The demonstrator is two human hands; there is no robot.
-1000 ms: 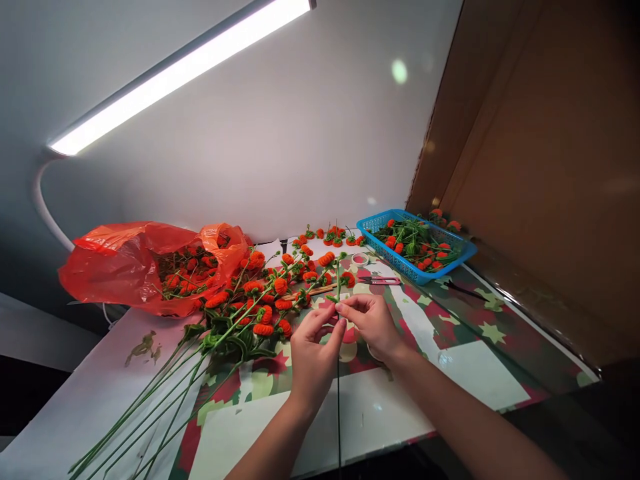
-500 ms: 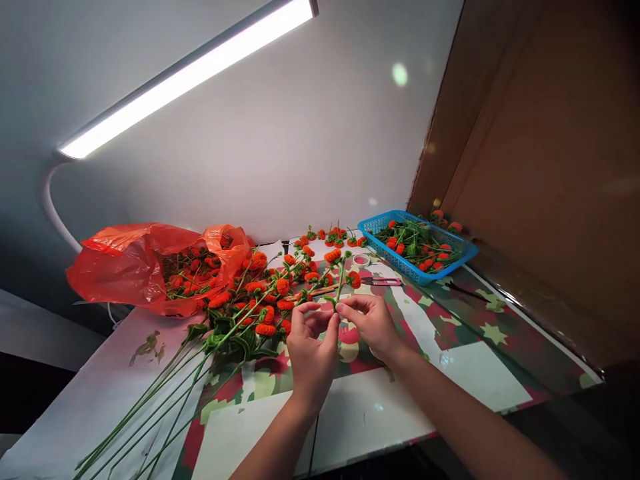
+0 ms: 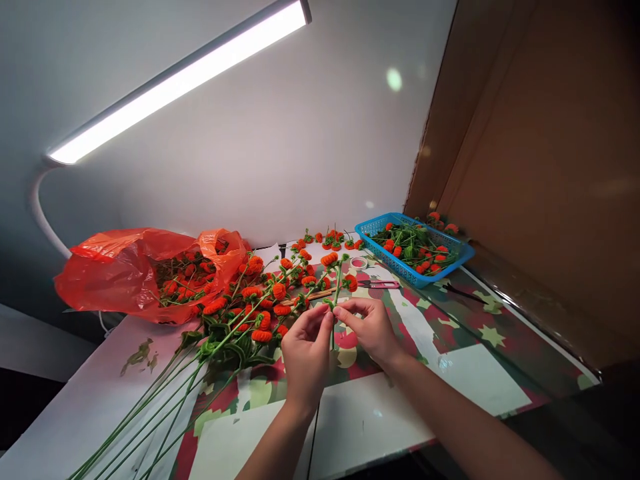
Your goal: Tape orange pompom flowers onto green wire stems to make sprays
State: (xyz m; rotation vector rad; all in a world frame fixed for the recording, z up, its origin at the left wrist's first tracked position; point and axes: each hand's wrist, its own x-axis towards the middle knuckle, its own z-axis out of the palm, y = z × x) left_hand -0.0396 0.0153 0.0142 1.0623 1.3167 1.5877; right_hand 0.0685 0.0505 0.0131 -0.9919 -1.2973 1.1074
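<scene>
Both hands meet over the patterned table cover and pinch one thin green stem (image 3: 338, 283) that stands up between them, with small orange pompom flowers at its top. My left hand (image 3: 306, 350) grips it from the left with thumb and fingers closed. My right hand (image 3: 369, 328) pinches the same stem from the right. The stem's lower end runs down past my left wrist.
A pile of finished orange flower stems (image 3: 240, 313) lies left of the hands. A red plastic bag (image 3: 135, 270) of flower heads sits beyond it. A blue basket (image 3: 415, 248) holds more heads at the right. Scissors (image 3: 380, 285), a tape roll (image 3: 359, 263), lamp (image 3: 175, 80), brown board (image 3: 540, 167).
Both hands stay on the stem; my left fingers have closed tighter against it and the stem has tilted slightly. The view has shifted a little.
</scene>
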